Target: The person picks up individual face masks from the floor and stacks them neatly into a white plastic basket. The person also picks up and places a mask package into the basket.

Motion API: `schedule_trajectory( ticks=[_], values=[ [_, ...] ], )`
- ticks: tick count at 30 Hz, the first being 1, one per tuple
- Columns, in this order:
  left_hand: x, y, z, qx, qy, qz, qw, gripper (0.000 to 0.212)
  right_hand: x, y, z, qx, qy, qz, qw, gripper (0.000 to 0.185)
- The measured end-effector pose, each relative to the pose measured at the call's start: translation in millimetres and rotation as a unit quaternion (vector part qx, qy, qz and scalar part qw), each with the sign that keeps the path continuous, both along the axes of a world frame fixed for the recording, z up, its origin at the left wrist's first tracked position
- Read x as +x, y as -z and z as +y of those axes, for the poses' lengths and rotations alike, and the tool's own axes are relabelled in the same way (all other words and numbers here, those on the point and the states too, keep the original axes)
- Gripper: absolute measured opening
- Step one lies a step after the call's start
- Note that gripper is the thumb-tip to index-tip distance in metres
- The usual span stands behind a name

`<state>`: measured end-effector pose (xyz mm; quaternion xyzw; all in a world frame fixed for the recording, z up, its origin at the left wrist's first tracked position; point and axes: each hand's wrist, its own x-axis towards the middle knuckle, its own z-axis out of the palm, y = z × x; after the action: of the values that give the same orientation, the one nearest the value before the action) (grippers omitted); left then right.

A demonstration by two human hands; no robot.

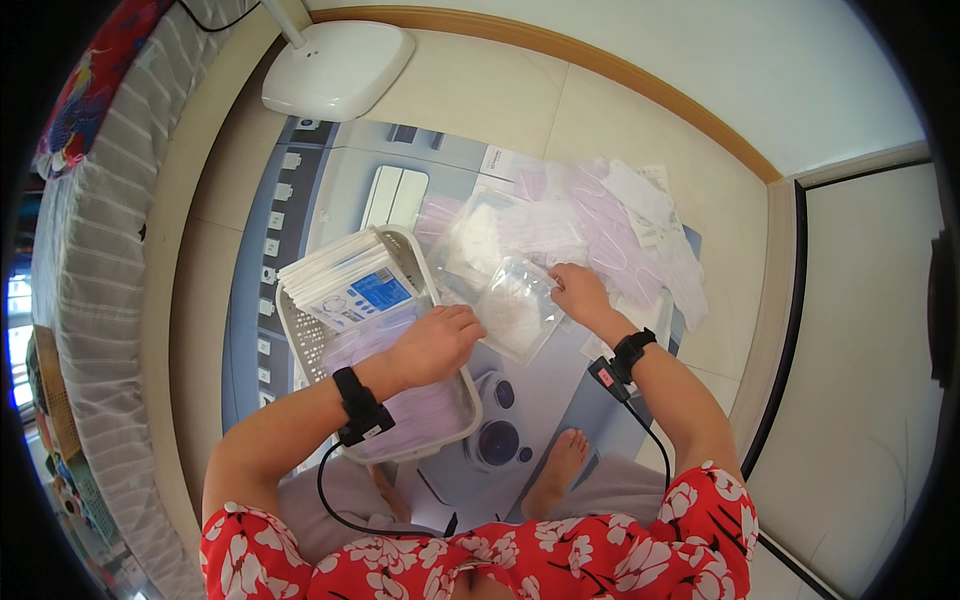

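A clear plastic packet [519, 309] with a white folded item inside lies in front of me. My right hand [581, 296] pinches its right edge between thumb and fingers. Across the right rim of a light grey perforated basket [474, 420] reaches my left hand [442, 341]. Its fingertips are by the packet's left edge; whether they grip it is hidden. In the basket, a row of white packs [352, 281] with blue printing stands at the far end, and lilac face masks [420, 416] fill the near part.
Loose lilac masks [615, 217] and white masks [544, 225] are heaped beyond my hands on a printed sheet [341, 202]. A white stand base [337, 71] is at the far left. My bare foot [559, 469] rests near the basket. A door [847, 322] bounds the right side.
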<state>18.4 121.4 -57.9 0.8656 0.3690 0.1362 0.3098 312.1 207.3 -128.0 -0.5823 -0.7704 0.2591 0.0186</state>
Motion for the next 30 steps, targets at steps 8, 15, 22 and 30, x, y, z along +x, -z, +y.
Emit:
schedule_trajectory(
  ticks=[8,15,22,30],
  values=[
    [6.9,-32.9,-10.4,-0.077,-0.092,-0.044,0.992,0.052,-61.1,-113.9,3.1,-0.238,0.036,0.225,0.944,0.051],
    [16.3,-49.5,-12.8,-0.202,-0.228,-0.169,0.937,0.058,-98.2,-149.9,-11.4,-0.274,0.056,0.341,0.898,0.059],
    [-8.2,-23.0,-8.5,-0.298,-0.357,-0.284,0.839,0.027,-90.7,-124.7,3.0,-0.122,0.074,0.38,0.914,0.056],
    [-31.5,-30.2,-10.4,-0.315,-0.379,-0.318,0.81,0.023,-86.4,-114.3,-8.1,-0.018,0.056,0.278,0.959,0.07]
  ],
)
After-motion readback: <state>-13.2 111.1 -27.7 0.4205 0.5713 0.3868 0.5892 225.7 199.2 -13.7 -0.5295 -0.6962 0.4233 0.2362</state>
